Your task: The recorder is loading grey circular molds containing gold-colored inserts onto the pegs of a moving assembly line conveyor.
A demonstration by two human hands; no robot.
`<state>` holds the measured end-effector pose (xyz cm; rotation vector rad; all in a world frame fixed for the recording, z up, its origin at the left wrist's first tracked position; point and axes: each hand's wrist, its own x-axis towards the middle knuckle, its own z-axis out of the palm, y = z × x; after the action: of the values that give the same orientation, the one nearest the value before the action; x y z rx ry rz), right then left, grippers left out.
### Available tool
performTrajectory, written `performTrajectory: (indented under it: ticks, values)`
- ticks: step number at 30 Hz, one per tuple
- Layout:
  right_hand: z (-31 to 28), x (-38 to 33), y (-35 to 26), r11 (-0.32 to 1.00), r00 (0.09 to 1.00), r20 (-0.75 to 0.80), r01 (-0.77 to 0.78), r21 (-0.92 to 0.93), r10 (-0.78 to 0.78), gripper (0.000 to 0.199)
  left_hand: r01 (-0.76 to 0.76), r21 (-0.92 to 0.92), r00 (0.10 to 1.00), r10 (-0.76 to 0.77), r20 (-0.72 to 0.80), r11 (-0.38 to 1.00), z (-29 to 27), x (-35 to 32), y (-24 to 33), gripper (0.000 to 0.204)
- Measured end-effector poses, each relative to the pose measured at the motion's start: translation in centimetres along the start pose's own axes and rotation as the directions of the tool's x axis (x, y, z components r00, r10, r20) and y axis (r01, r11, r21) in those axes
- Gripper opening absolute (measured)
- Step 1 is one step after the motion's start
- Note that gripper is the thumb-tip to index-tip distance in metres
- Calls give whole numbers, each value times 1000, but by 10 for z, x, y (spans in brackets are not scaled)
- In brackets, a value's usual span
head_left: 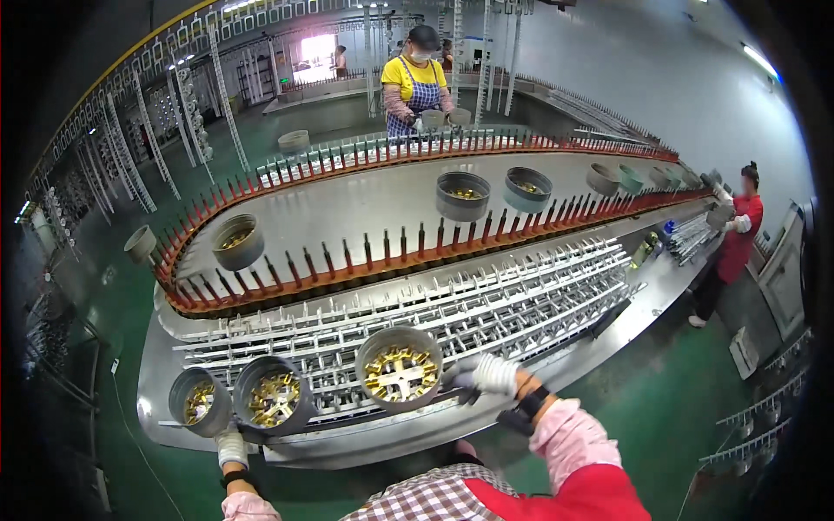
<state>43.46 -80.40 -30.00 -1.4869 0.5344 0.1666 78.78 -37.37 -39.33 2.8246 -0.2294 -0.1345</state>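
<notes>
Grey tubs (pixel 298 418), 3 with brassy parts (pixel 402 373), line the near side of the silver racks (pixel 486 300). From here I see the left hand (pixel 231 447) and right hand (pixel 486 378) along that side too; I can't tell either's grip.

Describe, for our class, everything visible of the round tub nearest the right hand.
The tub is round, grey and open-topped, apparently plastic. Shiny gold-coloured pieces lie inside, mostly round the wall, about a pale cross shape. It looks upright on silvery metal racks, right of two similar tubs. The gloved right hand is by its right side; contact is unclear.
</notes>
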Motion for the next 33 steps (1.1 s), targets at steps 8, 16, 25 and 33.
performTrajectory:
  ticks: [8, 16, 25, 33]
  values:
    - [-287, 94, -22, 933, 548, -760, 139, -331, -351, 55, -10, -861, 997, -64, -49, 509, 87, -150, 138, 41]
    - [-372, 239, -11, 428, 483, -464, -190, -884, -743, 33, -413, -569, 877, 479, -39, 711, 123, -211, 258, 28]
    - [-248, 85, -110, -291, 462, 6, -549, -783, -887, 13, -599, -33, 800, 599, 10, 800, 119, -190, 282, 30]
    - [-136, -19, 38, -61, 477, 37, -34, -998, -878, 20, -535, -88, 834, 541, 104, 841, 153, -177, 256, 31]
